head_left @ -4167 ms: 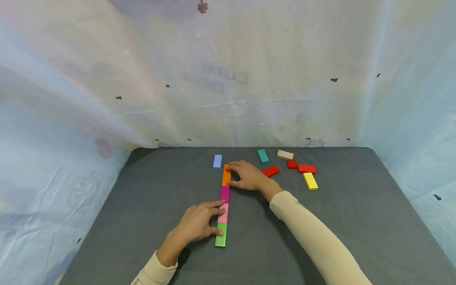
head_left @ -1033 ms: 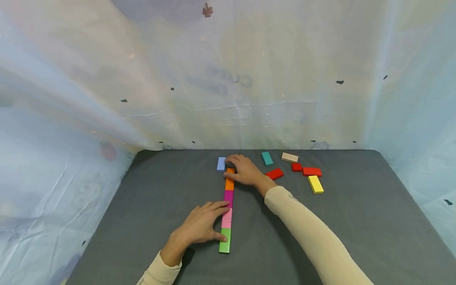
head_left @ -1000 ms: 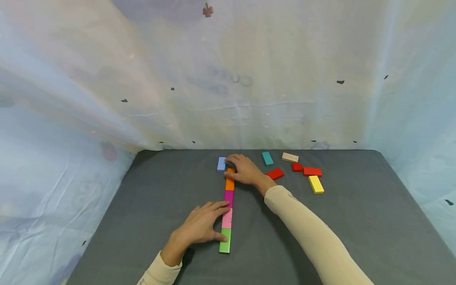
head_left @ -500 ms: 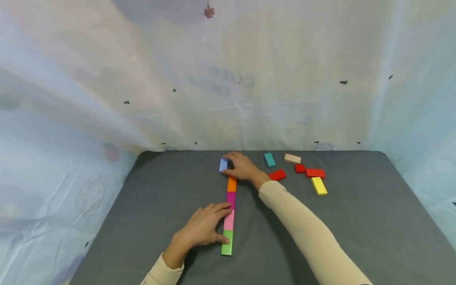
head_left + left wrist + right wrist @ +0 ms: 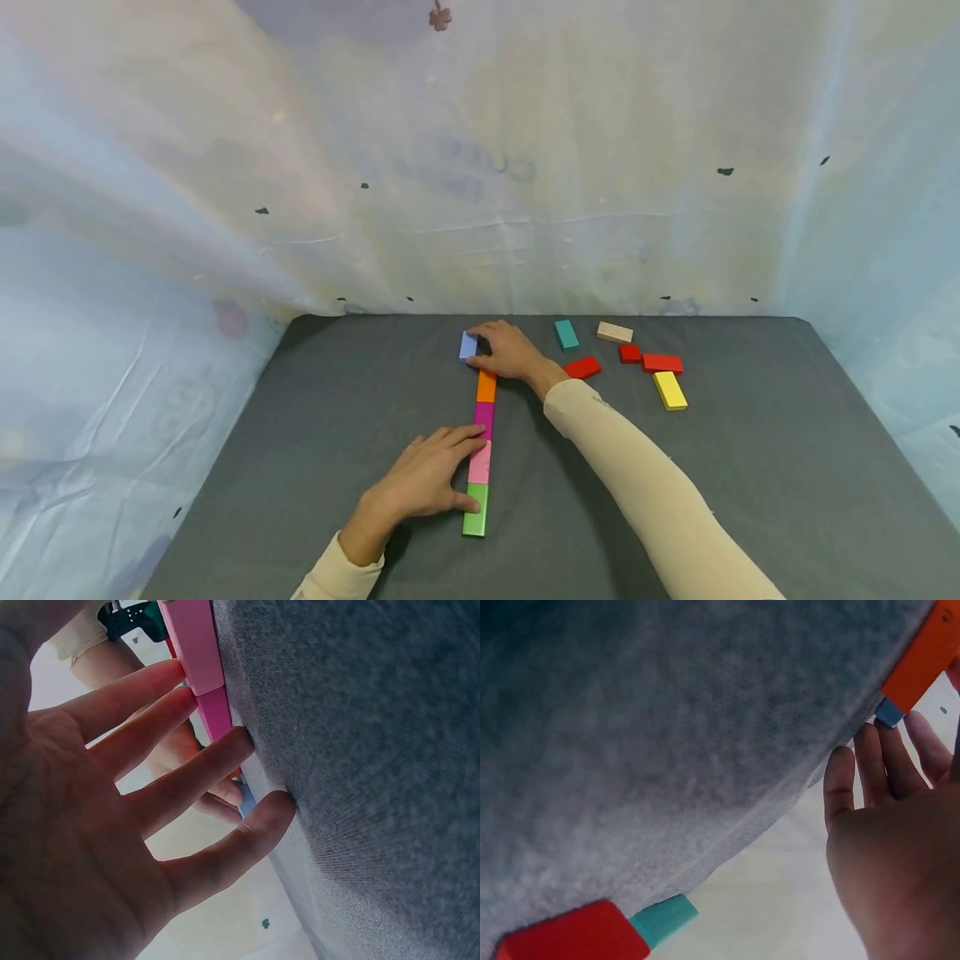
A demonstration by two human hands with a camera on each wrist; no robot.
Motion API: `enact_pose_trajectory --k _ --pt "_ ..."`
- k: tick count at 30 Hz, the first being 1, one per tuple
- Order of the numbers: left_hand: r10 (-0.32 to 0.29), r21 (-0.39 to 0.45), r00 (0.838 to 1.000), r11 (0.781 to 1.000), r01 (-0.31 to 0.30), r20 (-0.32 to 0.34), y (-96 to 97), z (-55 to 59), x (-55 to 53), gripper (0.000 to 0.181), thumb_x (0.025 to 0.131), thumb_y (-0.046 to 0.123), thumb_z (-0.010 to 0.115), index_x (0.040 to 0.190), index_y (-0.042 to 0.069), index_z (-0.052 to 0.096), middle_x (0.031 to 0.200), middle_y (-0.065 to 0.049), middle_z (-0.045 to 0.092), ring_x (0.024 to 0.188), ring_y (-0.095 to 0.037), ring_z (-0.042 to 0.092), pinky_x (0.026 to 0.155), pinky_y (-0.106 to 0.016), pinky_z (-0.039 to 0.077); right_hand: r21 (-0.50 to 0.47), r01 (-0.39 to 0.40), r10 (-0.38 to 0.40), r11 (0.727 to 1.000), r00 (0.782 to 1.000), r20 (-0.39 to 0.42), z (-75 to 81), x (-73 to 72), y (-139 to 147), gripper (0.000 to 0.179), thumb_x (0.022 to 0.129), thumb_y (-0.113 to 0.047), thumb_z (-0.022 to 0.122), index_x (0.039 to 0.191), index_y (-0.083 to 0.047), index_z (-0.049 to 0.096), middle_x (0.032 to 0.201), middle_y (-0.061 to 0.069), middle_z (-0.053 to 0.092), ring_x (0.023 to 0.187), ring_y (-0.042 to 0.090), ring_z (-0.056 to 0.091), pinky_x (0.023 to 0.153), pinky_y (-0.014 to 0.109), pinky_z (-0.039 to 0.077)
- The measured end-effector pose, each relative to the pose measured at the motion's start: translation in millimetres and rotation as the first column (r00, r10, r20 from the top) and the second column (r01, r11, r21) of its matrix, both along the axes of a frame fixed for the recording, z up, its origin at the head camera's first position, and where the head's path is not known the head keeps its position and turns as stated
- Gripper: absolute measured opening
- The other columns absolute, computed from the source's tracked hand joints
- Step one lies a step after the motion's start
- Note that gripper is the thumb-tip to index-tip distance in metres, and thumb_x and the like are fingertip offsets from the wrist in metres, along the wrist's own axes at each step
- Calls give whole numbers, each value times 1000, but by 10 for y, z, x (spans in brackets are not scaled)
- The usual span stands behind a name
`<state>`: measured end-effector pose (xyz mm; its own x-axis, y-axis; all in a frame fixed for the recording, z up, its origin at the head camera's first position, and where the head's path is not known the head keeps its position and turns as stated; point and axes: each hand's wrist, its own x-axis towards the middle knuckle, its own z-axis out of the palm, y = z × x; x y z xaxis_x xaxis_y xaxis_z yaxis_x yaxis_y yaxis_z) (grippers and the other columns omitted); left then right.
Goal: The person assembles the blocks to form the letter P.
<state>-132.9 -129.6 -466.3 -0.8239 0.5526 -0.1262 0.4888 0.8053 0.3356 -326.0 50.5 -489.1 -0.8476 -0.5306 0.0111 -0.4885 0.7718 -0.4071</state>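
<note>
On the grey cloth, a green block [image 5: 475, 510], a pink block [image 5: 480, 463], a magenta block [image 5: 485, 412] and an orange block [image 5: 487, 387] form a straight row, end to end. My left hand [image 5: 422, 477] lies along the row's left side, fingers spread. Its thumb reaches the green block and its fingertips the magenta and pink ones. At the row's far end my right hand [image 5: 510, 350] pinches a light-blue block [image 5: 467, 347] between thumb and fingers. That block sits just left of the orange block's far end; the hand partly covers both.
Right of the row lie a teal block [image 5: 567, 334], a plain wooden block [image 5: 615, 332], a red block [image 5: 582, 367], a small red block [image 5: 629, 354], another red block [image 5: 662, 363] and a yellow block [image 5: 671, 391]. A pale curtain [image 5: 525, 208] hangs behind the cloth.
My right hand has moved from the orange block leftward and away to the light-blue block and pinches it. The left hand stays along the row. The head view has shifted slightly.
</note>
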Motion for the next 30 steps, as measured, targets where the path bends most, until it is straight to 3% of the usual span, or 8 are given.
enact_pose_trajectory --k 8,18,30 --pt "4 4 1000 1000 -4 18 0 5 5 89 68 54 86 144 22 53 155 3 44 135 -25 48 101 -68 41 17 -21 22 1000 999 -32 -13 -6 11 58 93 -47 66 143 -21 55 146 4 56 135 26 49 118 51 33" --pt "7 -11 1000 1000 -7 27 4 8 -6 90 69 55 86 145 23 51 155 3 43 136 -26 47 103 -69 39 35 -41 45 999 991 -127 25 -17 39 59 96 -48 61 145 -18 52 149 4 54 137 25 49 118 47 34" --pt "9 -16 1000 1000 -9 22 1 15 -1 89 69 55 86 145 23 52 155 2 44 135 -25 47 103 -68 40 29 -57 60 998 986 -153 82 -48 91 58 96 -46 62 145 -17 52 149 5 53 139 27 47 118 49 32"
